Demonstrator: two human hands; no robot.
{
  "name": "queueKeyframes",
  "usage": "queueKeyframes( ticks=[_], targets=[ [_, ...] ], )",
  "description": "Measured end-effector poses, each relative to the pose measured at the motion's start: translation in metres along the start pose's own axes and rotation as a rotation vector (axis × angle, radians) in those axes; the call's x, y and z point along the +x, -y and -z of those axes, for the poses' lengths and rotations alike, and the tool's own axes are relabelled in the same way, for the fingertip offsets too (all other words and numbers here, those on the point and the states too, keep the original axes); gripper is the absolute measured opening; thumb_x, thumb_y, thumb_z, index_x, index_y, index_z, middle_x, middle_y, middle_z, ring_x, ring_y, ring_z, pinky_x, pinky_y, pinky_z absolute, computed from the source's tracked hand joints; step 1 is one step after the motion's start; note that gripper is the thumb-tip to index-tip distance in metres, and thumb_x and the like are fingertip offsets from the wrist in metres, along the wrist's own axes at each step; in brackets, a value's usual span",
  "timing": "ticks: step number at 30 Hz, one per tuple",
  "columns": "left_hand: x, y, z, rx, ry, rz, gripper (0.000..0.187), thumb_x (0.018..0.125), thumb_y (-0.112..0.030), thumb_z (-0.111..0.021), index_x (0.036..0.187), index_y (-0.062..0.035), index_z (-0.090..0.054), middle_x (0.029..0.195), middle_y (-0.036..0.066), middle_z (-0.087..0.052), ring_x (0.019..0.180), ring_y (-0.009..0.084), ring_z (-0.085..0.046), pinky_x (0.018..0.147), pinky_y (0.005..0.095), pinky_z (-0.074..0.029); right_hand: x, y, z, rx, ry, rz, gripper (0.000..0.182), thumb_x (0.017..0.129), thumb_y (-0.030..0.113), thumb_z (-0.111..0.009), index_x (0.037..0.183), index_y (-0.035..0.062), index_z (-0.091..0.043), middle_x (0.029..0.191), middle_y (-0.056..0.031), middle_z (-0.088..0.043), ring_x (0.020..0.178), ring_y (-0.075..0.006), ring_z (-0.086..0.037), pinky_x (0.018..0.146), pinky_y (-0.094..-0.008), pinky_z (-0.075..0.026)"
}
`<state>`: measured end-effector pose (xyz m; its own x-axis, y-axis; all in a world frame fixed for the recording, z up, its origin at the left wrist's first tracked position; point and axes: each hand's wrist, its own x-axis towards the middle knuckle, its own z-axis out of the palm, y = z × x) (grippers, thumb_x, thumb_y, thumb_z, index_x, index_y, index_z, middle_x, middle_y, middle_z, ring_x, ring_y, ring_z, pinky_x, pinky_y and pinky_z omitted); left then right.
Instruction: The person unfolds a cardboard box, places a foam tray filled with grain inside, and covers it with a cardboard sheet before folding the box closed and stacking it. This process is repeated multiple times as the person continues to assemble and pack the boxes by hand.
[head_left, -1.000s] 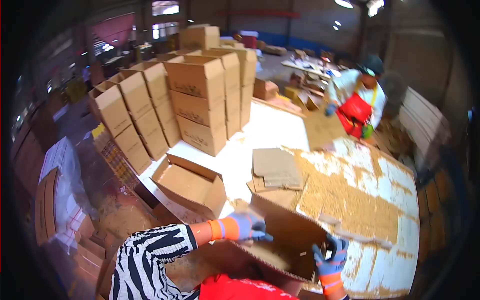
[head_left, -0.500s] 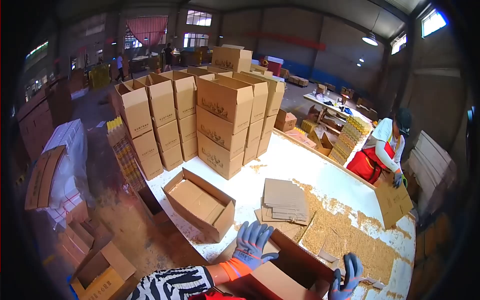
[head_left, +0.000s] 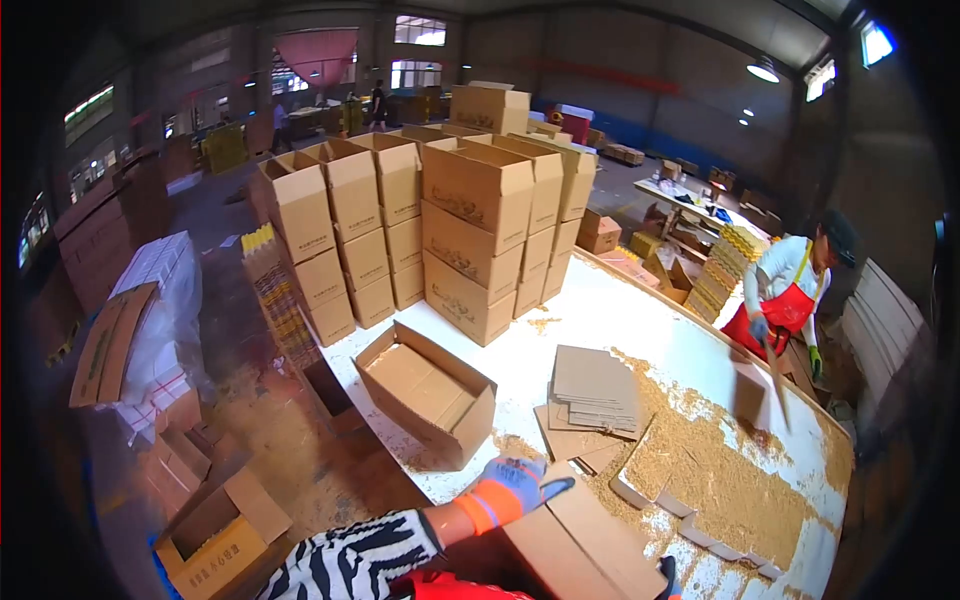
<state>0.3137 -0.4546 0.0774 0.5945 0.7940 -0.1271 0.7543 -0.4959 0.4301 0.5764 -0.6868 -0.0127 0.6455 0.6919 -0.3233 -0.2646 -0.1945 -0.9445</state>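
A brown cardboard box lies in front of me at the near table edge, its upper face showing a lengthwise seam or fold. My left hand, in a grey-and-orange glove, grips its far left corner, the thumb reaching along the edge. My right hand is at the box's right end, mostly cut off by the frame's lower edge, with dark glove fingers against the cardboard. Beyond my left hand stands an open cardboard tray-like box. A stack of flat cardboard sheets lies on the white table.
Tall stacks of open cartons stand at the table's far left. Yellow-brown crumbs cover the right side, beside low white edging pieces. Across the table a co-worker in a red apron holds a thin board. An open carton sits lower left.
The near box's open interior was visible; now a mostly covered upper face shows. My left hand moved from spread fingers onto its corner; my right hand dropped lower. The co-worker's board swung upright.
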Motion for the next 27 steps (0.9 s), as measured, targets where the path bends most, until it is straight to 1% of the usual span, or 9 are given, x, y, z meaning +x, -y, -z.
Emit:
queueKeyframes(
  ticks=[4, 6, 8, 10, 14, 18, 20, 24, 27],
  targets=[
    [-0.018, -0.013, 0.003, -0.189, -0.545, -0.466, 0.056, 0.083, -0.05, -0.055, 0.116, -0.0053, -0.058, 0.088, 0.015, -0.065, 0.081, 0.0342, -0.062, 0.072, 0.038, -0.05, 0.033, -0.02, 0.032, 0.364, 0.438, -0.39, 0.061, 0.095, 0.047, -0.041, 0.137, 0.0025, -0.038, 0.135, -0.0129, -0.047, 0.122, -0.026, -0.047, 0.104, -0.0399, -0.036],
    [0.002, 0.002, -0.029, -1.134, -0.459, -0.298, 0.037, 0.092, -0.021, -0.05, 0.126, -0.0059, -0.054, 0.111, 0.013, -0.061, 0.092, 0.0243, -0.062, 0.08, 0.0338, -0.051, 0.04, 0.025, 0.036, 0.027, 0.486, 0.157, 0.053, 0.096, 0.041, -0.043, 0.131, 0.0011, -0.046, 0.126, -0.0113, -0.056, 0.117, -0.0251, -0.052, 0.103, -0.0398, -0.038],
    [0.051, 0.054, -0.095, -2.077, -0.401, 0.036, 0.051, 0.099, -0.041, -0.032, 0.11, -0.0006, -0.062, 0.108, 0.011, -0.061, 0.094, 0.0224, -0.061, 0.088, 0.0347, -0.048, 0.022, 0.065, 0.031, -0.083, 0.212, 0.145, 0.046, 0.077, 0.021, -0.074, 0.11, -0.006, -0.058, 0.114, -0.0138, -0.061, 0.102, -0.0193, -0.059, 0.086, -0.0336, -0.049],
    [0.079, 0.12, -0.145, -2.426, 0.202, -0.442, 0.071, 0.088, -0.068, -0.033, 0.095, -0.0049, -0.064, 0.075, 0.006, -0.063, 0.072, 0.0219, -0.06, 0.084, 0.0349, -0.048, -0.015, 0.074, 0.008, -0.564, 0.113, 0.632, 0.03, 0.067, 0.017, -0.082, 0.086, 0.0038, -0.063, 0.087, -0.0072, -0.062, 0.08, -0.0202, -0.059, 0.069, -0.031, -0.047],
    [0.059, 0.191, -0.172, -1.764, 0.223, 0.348, 0.085, 0.083, -0.076, -0.032, 0.131, -0.0082, -0.046, 0.111, 0.004, -0.059, 0.097, 0.0177, -0.055, 0.084, 0.0335, -0.047, -0.059, 0.014, -0.009, -1.074, 0.601, 0.943, 0.017, 0.072, 0.021, -0.066, 0.081, 0.0123, -0.054, 0.078, -0.0071, -0.049, 0.077, -0.0279, -0.051, 0.067, -0.037, -0.044],
    [0.021, 0.069, -0.036, -0.848, 0.074, -0.254, 0.054, 0.096, -0.041, -0.041, 0.131, -0.0006, -0.043, 0.127, 0.013, -0.051, 0.118, 0.0233, -0.047, 0.103, 0.036, -0.034, -0.075, 0.002, -0.006, -0.848, 0.63, 0.725, 0.024, 0.078, 0.02, -0.068, 0.1, 0.0115, -0.062, 0.097, -0.0064, -0.06, 0.09, -0.0245, -0.057, 0.077, -0.0356, -0.047],
    [0.017, 0.043, -0.057, -0.467, -0.214, -0.255, 0.046, 0.092, -0.016, -0.047, 0.134, 0.0018, -0.04, 0.128, 0.015, -0.05, 0.12, 0.0246, -0.046, 0.104, 0.0359, -0.033, -0.077, 0.014, 0.011, -0.089, 0.688, 0.216, 0.031, 0.085, 0.016, -0.058, 0.115, 0.0066, -0.059, 0.108, -0.0088, -0.062, 0.098, -0.0184, -0.059, 0.082, -0.0301, -0.049],
    [0.037, 0.064, -0.055, -0.634, -0.068, -0.112, 0.044, 0.088, -0.002, -0.046, 0.133, -0.0002, -0.043, 0.124, 0.012, -0.053, 0.113, 0.0195, -0.049, 0.098, 0.03, -0.037, 0.042, -0.035, 0.097, 0.489, -0.358, 0.179, 0.038, 0.088, 0.017, -0.058, 0.123, 0.0035, -0.054, 0.101, -0.0087, -0.063, 0.087, -0.018, -0.059, 0.079, -0.0337, -0.051],
    [0.04, 0.068, -0.063, -0.655, -0.106, -0.045, 0.045, 0.087, 0.001, -0.047, 0.131, -0.0008, -0.045, 0.121, 0.009, -0.055, 0.112, 0.0158, -0.049, 0.098, 0.0276, -0.037, 0.17, -0.136, 0.206, 0.756, -0.449, 0.194, 0.015, 0.085, 0.023, -0.065, 0.092, 0.0124, -0.058, 0.076, -0.004, -0.056, 0.068, -0.0195, -0.054, 0.067, -0.0377, -0.049]
  ],
)
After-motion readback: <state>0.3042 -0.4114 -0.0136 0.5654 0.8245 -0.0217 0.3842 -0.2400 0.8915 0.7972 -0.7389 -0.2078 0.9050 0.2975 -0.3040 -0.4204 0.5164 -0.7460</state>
